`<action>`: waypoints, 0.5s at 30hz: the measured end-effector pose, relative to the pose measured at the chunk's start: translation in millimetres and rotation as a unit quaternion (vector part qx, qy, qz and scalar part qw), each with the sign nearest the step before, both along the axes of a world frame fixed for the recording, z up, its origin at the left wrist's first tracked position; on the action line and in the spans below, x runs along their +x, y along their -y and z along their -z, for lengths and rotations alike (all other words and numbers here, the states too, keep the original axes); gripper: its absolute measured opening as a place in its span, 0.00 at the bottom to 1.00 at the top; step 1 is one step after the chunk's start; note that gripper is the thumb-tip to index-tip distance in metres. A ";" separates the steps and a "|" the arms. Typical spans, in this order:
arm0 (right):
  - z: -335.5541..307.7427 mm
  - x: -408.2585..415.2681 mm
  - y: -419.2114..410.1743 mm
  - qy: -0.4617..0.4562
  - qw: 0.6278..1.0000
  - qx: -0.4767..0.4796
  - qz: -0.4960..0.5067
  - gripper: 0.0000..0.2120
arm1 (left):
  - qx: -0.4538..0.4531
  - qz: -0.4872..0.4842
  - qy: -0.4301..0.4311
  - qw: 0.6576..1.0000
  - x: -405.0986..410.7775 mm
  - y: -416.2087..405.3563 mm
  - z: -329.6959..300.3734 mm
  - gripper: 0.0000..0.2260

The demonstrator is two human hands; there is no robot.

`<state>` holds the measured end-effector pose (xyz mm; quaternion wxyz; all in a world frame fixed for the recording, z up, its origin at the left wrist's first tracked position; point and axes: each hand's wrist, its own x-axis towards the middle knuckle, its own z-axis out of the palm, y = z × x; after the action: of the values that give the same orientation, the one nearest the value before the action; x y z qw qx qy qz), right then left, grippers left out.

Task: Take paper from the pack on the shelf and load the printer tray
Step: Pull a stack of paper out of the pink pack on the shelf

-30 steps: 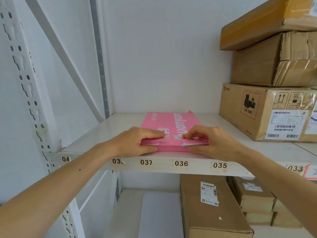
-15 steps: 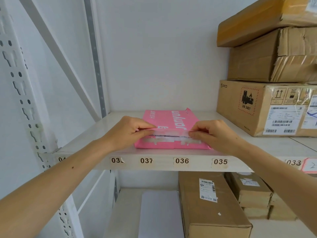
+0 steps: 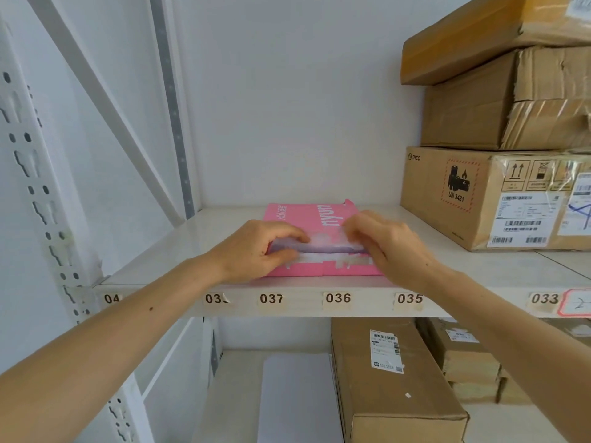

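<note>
A pink paper pack (image 3: 308, 217) with white lettering lies flat on the white shelf (image 3: 198, 247), its near end facing me. My left hand (image 3: 256, 251) grips the left corner of the pack's end flap. My right hand (image 3: 388, 246) grips the right corner of the same flap. The flap is lifted and a dark gap shows beneath it, with the torn white glue strip (image 3: 323, 259) below. The sheets inside are hidden. No printer is in view.
Stacked cardboard boxes (image 3: 499, 196) fill the shelf to the right of the pack. The shelf edge carries number labels (image 3: 337, 298). Below it lie more cardboard boxes (image 3: 390, 378) and a white sheet stack (image 3: 297, 394). A perforated upright (image 3: 41, 199) stands at the left.
Both hands have pulled the pack's end flap up and back, widening the gap at the near end. The pack itself has stayed in place on the shelf.
</note>
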<state>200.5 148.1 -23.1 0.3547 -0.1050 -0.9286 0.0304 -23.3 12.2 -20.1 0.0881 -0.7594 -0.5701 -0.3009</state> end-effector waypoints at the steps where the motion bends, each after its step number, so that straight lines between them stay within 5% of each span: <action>1: 1.0 0.6 0.7 0.016 1.000 0.024 0.000 0.11 | 0.006 -0.010 0.030 0.999 1.2 -1.8 1.3 0.09; 5: 4.9 5.6 4.0 0.021 0.999 0.042 -0.013 0.11 | 0.015 -0.051 0.128 0.990 7.0 -8.9 3.1 0.05; 15: 8.1 11.7 7.1 0.020 0.999 -0.038 -0.034 0.10 | -0.039 -0.059 0.201 0.977 10.8 -3.7 -1.3 0.12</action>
<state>212.1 141.1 -31.2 0.3307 -0.0877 -0.9367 0.0751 -12.5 15.9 -18.9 -0.0409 -0.6513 -0.6312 -0.4191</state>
